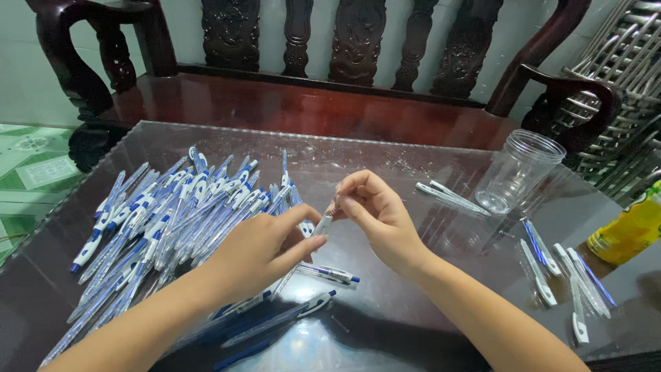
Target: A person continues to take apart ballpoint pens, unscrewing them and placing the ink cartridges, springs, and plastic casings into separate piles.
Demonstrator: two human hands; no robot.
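Both hands meet over the middle of a dark glass-topped table (385, 158). My left hand (258, 248) and my right hand (375, 213) each pinch an end of one clear pen piece (322, 224) held between them. A large heap of blue and white pens (172, 213) covers the table to the left of my hands. Two more pens (329, 274) lie just below my hands near the front.
A clear plastic jar (516, 172) stands open at the right, with a few pen parts (447, 196) beside it. More loose pen pieces (568, 279) lie at the right front. A yellow bottle (630, 231) sits at the right edge. A dark carved wooden bench (310, 76) stands behind the table.
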